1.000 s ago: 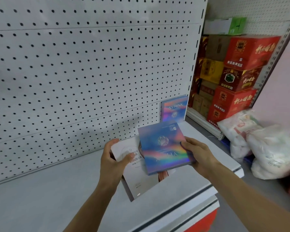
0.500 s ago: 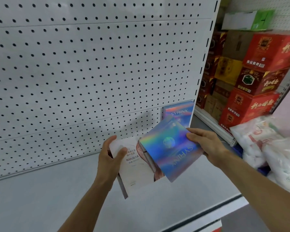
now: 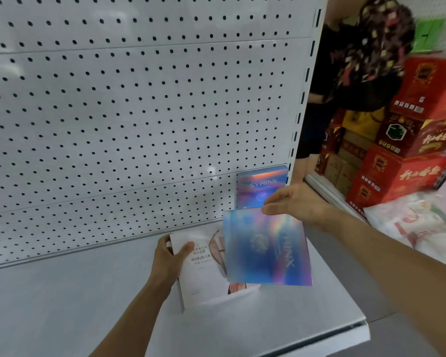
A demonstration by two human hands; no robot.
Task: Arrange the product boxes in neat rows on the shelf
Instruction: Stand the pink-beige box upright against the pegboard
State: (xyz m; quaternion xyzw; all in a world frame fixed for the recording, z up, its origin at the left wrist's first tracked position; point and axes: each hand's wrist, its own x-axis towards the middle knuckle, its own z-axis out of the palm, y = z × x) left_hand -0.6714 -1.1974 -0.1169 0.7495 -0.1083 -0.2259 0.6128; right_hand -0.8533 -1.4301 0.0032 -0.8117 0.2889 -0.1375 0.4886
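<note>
Nearest the camera, the white shelf (image 3: 62, 305) runs across the bottom of the view, its front edge dropping away at 5 o'clock. Both forearms reach up over it from the lower edge.

The left hand (image 3: 169, 256) grips the left side of a white box (image 3: 204, 276), thumb curled over its printed face and fingers wrapped behind the edge. This box is tilted, its lower edge close to the shelf surface; whether it rests there cannot be told. Red-brown artwork shows along its right side.

At 3 o'clock from that box, overlapping its right part, is a holographic blue box (image 3: 267, 247), blurred, with its lettering running sideways. The right hand (image 3: 298, 202) pinches its upper right corner, thumb in front and the other fingers curled above. This box is held clear of the shelf, in front of the white one.

Farther back, at 12 o'clock from the held box, a second holographic box (image 3: 262, 184) stands upright against the white pegboard back panel (image 3: 126, 112), at the shelf's rear right corner, just beside the slotted upright.

Beyond the upright, at 2 o'clock, stacked red cartons (image 3: 407, 171) fill a neighbouring shelf, with white plastic bags (image 3: 417, 222) below them at 3 o'clock. A person in dark patterned clothing (image 3: 366, 63) stands at the top right, partly in front of the cartons.
</note>
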